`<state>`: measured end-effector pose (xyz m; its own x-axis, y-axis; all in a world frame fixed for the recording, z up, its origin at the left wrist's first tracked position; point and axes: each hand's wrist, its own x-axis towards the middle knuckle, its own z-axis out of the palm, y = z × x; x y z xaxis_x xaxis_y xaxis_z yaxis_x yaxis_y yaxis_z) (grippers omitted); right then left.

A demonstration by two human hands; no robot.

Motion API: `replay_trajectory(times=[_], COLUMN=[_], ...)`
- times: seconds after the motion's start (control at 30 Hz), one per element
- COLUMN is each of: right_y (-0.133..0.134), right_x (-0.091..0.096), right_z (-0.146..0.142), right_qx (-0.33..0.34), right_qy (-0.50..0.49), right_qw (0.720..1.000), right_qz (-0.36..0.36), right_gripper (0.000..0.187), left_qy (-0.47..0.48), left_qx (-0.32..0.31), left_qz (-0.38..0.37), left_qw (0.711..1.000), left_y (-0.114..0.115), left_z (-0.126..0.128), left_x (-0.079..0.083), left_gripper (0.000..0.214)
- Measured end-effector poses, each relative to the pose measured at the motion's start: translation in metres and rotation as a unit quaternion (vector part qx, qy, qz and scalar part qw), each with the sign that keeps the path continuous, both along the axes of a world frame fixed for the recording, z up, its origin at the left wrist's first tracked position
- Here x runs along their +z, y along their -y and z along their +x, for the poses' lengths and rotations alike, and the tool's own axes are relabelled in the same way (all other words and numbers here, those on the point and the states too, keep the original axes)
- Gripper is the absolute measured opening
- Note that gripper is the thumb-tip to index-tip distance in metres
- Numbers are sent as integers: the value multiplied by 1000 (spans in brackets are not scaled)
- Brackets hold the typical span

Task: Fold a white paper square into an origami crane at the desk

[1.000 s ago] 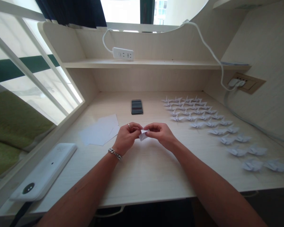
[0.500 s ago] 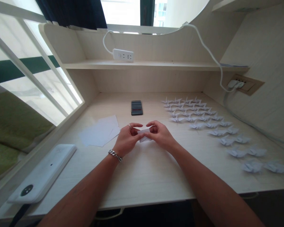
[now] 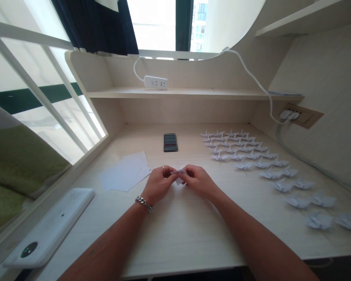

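Observation:
Both hands meet over the middle of the pale wooden desk [image 3: 175,230], pinching one small folded piece of white paper [image 3: 179,174] between their fingertips. My left hand [image 3: 159,183], with a ring and a metal bracelet, grips its left side. My right hand [image 3: 197,181] grips the right side, fingers curled over the fold. Most of the paper is hidden by the fingers.
A loose stack of white paper sheets [image 3: 125,171] lies left of the hands. A dark phone [image 3: 170,142] lies behind them. Several rows of folded paper cranes [image 3: 251,156] spread across the right side. A white device [image 3: 49,228] lies at the near left. A power strip [image 3: 155,82] sits on the shelf.
The view has tilted up slightly, so the hands sit lower in the picture. The fingers have closed tighter over the folded paper, which shows less than before.

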<state>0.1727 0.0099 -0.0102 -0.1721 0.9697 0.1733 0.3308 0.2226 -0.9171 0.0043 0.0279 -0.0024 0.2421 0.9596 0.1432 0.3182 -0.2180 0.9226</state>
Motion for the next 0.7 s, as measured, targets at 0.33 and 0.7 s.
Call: replay_trajectory(times=[0.33, 0.7], right_y=[-2, 3], right_x=[2, 10], right_z=[1, 2], right_qx=[1, -41], right_qy=[-15, -20], right_qw=[1000, 999], right_qz=[-22, 12], right_gripper=[25, 26], left_qy=[11, 92], left_qx=[6, 84], left_qz=[-7, 34], left_qw=[1000, 992], left_y=[-4, -10], left_z=[-6, -12], left_x=[-1, 1], left_gripper=[25, 33])
